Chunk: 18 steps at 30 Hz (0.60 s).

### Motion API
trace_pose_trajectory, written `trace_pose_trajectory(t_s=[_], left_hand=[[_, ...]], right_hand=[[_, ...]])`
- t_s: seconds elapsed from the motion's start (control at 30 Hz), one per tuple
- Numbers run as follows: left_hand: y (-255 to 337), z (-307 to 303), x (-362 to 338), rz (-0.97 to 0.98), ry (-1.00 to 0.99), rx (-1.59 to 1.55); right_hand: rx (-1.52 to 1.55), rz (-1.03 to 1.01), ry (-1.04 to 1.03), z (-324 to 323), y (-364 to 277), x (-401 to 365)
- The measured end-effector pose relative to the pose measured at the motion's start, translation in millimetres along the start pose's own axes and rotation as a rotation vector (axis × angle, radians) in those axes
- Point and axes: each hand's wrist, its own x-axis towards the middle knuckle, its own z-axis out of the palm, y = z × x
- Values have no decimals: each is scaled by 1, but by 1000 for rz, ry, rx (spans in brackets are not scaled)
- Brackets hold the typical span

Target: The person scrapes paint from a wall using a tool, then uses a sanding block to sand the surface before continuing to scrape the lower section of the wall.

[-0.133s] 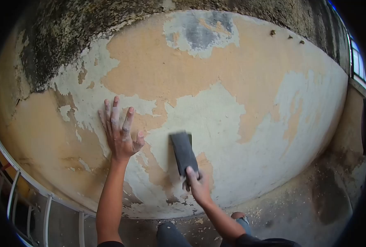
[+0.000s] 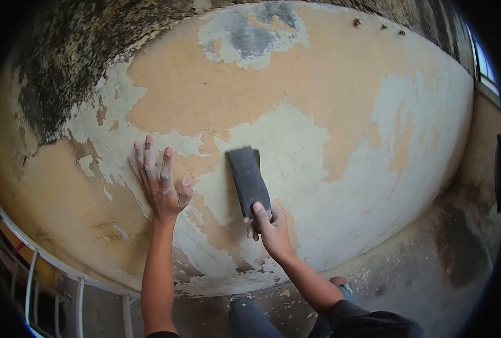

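Note:
My left hand [image 2: 163,188] rests against the wall [image 2: 295,146] with its fingers spread, dusted with pale powder. To its right, my right hand [image 2: 270,225] grips the lower end of a dark grey, rectangular sanding block [image 2: 249,181]. The block is tilted slightly, its top end leaning left, and lies over a pale patch where the paint is gone. Its working face is turned to the wall and hidden. Peach paint [image 2: 205,96] with ragged edges surrounds the pale patches.
A metal ladder [image 2: 80,304] lies at lower left. Dark, rough, mouldy wall [image 2: 87,56] runs along the top. Paint flakes are scattered on the floor [image 2: 408,287] by my legs [image 2: 250,318]. A window [image 2: 483,59] shows at upper right.
My right hand has pushed the sanding block upward along the wall. My left hand keeps its place on the wall, while the view has shifted slightly.

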Motion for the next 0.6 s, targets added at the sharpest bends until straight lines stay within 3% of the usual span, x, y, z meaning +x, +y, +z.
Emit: trace_pose_trajectory(t_s=[0.13, 0.2, 0.27, 0.37, 0.4, 0.53, 0.6], left_hand=[[8, 9, -1, -27, 51, -4], [10, 9, 1, -28, 66, -8], [12, 9, 3, -23, 81, -8], [12, 10, 3, -30, 80, 0], [12, 10, 3, -22, 76, 4], [9, 10, 0, 26, 34, -1], [13, 9, 1, -6, 29, 12]], right_hand=[[-20, 65, 7, -29, 40, -28], [-27, 122, -15, -24, 18, -21], [-23, 31, -47, -5, -35, 9], [29, -92, -88, -1, -32, 26], [52, 26, -84, -10, -18, 9], [32, 79, -50, -32, 21, -16], [9, 32, -87, -18, -14, 5]])
